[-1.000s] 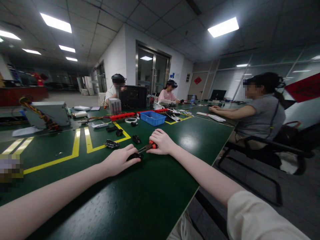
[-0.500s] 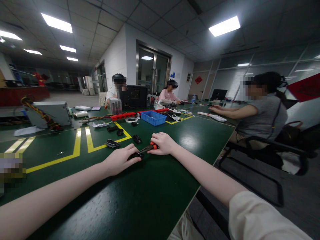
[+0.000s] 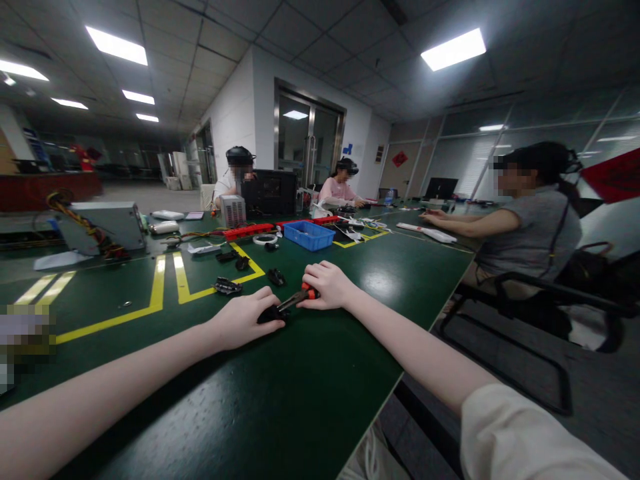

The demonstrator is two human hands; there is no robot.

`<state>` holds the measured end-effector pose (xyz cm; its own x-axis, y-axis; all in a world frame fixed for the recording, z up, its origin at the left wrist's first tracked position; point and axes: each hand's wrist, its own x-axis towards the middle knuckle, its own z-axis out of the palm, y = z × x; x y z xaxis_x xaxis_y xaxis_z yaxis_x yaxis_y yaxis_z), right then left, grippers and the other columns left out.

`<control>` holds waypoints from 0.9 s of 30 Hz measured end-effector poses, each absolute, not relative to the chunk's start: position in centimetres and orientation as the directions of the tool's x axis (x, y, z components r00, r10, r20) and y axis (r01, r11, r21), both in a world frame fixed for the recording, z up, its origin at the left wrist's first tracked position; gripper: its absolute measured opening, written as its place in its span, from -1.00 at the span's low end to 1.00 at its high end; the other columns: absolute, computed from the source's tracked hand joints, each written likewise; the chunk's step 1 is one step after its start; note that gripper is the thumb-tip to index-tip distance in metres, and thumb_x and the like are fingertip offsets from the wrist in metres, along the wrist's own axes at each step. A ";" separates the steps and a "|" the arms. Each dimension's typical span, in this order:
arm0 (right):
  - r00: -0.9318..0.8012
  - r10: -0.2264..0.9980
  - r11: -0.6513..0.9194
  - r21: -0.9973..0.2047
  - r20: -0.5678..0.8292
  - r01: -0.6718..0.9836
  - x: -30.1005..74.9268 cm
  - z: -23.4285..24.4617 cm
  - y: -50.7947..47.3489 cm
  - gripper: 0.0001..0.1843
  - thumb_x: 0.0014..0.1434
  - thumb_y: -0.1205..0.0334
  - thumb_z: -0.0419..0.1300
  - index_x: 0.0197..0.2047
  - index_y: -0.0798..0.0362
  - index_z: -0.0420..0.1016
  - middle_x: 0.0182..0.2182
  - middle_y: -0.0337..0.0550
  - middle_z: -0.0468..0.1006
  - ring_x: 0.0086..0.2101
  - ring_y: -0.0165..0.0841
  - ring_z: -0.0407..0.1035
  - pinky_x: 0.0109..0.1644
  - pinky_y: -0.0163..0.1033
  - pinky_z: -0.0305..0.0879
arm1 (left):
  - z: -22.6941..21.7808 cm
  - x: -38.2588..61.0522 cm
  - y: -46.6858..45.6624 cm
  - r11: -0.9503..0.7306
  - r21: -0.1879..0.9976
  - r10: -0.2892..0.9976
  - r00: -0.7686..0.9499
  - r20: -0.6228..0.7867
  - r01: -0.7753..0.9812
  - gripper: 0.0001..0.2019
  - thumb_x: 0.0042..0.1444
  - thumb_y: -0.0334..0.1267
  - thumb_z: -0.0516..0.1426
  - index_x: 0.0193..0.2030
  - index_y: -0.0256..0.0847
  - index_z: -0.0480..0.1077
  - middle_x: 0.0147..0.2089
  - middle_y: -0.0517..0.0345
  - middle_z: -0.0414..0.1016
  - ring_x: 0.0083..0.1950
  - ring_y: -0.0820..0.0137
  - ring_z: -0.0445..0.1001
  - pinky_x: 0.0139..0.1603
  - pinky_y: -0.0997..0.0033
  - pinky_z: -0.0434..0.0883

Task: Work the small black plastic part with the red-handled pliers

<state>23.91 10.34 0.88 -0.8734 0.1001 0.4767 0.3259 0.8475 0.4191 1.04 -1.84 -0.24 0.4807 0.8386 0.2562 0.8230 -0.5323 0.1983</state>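
My right hand [image 3: 327, 287] is closed around the orange-and-black handles of a pair of pliers [image 3: 294, 300]. The long jaws point left and reach the small black plastic part [image 3: 271, 315] that my left hand [image 3: 245, 319] grips between thumb and fingers against the table. Whether the jaws are clamped on the part or only touch it, I cannot tell. Just beyond my hands lie more black plastic pieces: one piece [image 3: 276, 277] near the fingers and a ribbed piece [image 3: 227, 287] farther left.
A blue tray [image 3: 309, 237] stands beyond my hands, beside a red strip [image 3: 249, 231] and a roll of white tape [image 3: 265, 239]. A metal power supply box [image 3: 107, 227] with cables is at the left. Yellow tape marks the green table [image 3: 320, 380]. A person [image 3: 525, 220] sits at the right; two others sit farther back.
The pliers' jaws and the black part have shifted slightly in my left hand, with more of the part now showing. Both hands stay in nearly the same place.
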 end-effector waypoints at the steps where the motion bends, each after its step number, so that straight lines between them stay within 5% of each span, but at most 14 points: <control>1: -0.872 0.098 0.848 0.419 0.480 0.326 23.9 0.9 10.4 -0.42 0.14 -0.32 0.01 -0.37 0.10 0.36 -0.33 -0.08 0.38 -0.37 -0.33 0.24 -0.26 -0.22 0.01 | -0.2 1.0 -1.9 -0.533 0.195 0.838 0.482 0.256 0.823 -0.68 0.21 0.03 0.02 -0.07 -0.13 0.33 -0.09 0.11 0.34 -0.24 0.31 0.46 -0.23 0.35 0.37; 27: -0.854 0.124 0.876 0.349 0.506 0.334 23.8 0.9 10.5 -0.47 0.14 -0.26 0.06 -0.35 0.10 0.35 -0.37 -0.10 0.35 -0.37 -0.33 0.21 -0.30 -0.25 0.01 | -0.3 0.9 -1.7 -0.543 0.184 0.830 0.489 0.269 0.819 -0.69 0.26 0.03 -0.02 -0.12 -0.16 0.32 -0.08 0.10 0.33 -0.22 0.30 0.46 -0.19 0.34 0.37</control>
<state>23.85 10.46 0.89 -0.8536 0.1241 0.5059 0.3340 0.8757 0.3486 0.86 -1.72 -0.31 0.4892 0.8297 0.2687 0.8193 -0.5428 0.1845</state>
